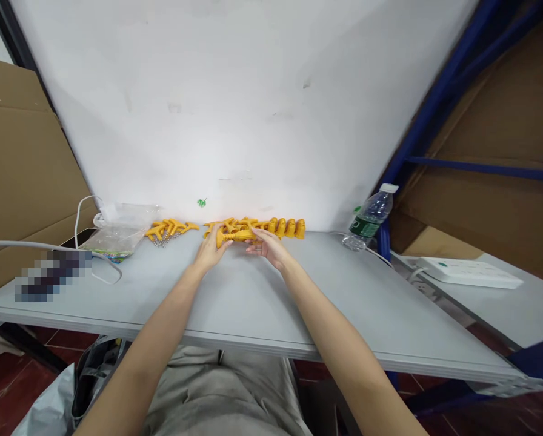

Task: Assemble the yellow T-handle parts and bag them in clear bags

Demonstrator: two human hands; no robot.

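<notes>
Reaching out over the desk [253, 303], both hands meet at its far edge, close to the white wall [253, 91]. Left hand [211, 249] is partly closed, fingers curled over the left end of a long yellow plastic piece [236, 237], holding it. Right hand [268, 246] is looser, fingers nearly straight, tips touching the piece's right end; cannot tell if it grips or just rests there. The piece lies low between the two hands, on the desk or just above it, hard to tell which.

Just behind the hands, against the wall, sits a heap of similar yellow parts [235, 224]. Close to the right of the right hand, a row of yellow cone-shaped caps [289, 227] stands upright, side by side. Near the left of the left hand is a small pile of yellow T-shaped parts [169, 229] with metal bits among them. Further left are a clear plastic bag [119, 233] and a white cable [96, 266] looping on the desk.

Well to the right of the right hand stands a water bottle [370, 218] with a green label. Beyond it, on a second surface, is a white power strip [469, 272]. Brown cardboard [17, 169] is far left of the left hand.
</notes>
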